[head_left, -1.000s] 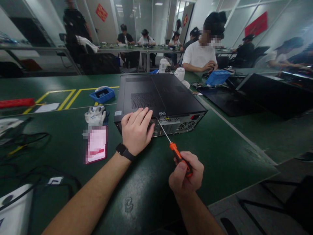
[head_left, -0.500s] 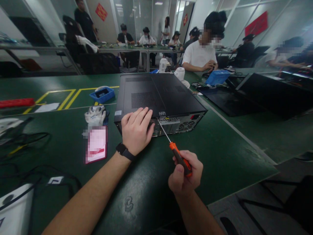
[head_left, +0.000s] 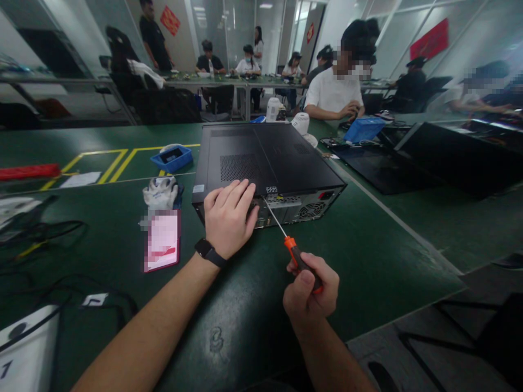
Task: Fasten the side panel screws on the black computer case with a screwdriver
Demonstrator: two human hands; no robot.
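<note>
A small blue bin [head_left: 178, 161] sits on a green worktable [head_left: 81, 139], its dark contents too small to identify. Just in front of the bin lies a pale work glove [head_left: 160, 191], with a pink-edged panel [head_left: 166, 237] (its surface partly pixelated) nearer the camera. Left of the bin are yellow lines [head_left: 123, 165], a white sheet [head_left: 80, 179] and a long red object [head_left: 28, 172]. Well to the bin's right, a person in a white shirt [head_left: 333, 92] bends over a blue box [head_left: 365, 129]. Far behind the bin, a person in black [head_left: 154, 41] stands beside a red wall decoration [head_left: 170, 20].

free tabletop [head_left: 379, 256] right, case [head_left: 267, 158] (wide) ahead
</note>
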